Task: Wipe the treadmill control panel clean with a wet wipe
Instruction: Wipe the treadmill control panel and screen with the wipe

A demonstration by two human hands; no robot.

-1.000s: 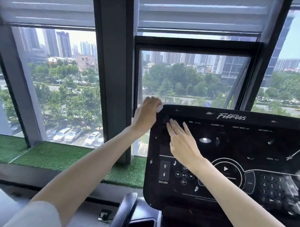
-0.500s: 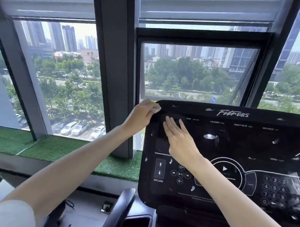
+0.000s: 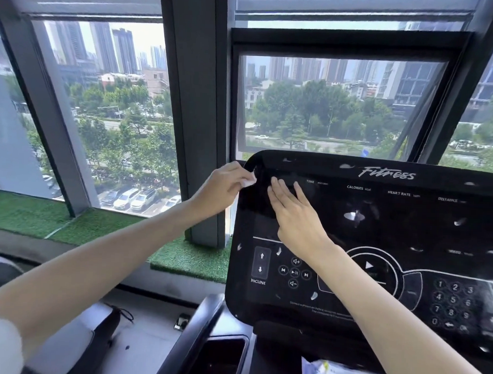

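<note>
L hand (image 3: 223, 186): arm stretched in from lower left, fingers curled, pinching small white wipe (image 3: 248, 182) at top-left corner of panel (image 3: 378, 233). R hand (image 3: 297, 216): flat on panel just beside, fingers straight, close together, pointing up-left, holding nothing.

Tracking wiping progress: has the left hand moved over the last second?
Yes. The left hand, pinching the wet wipe, slid slightly down the left edge of the control panel from its top corner.
</note>
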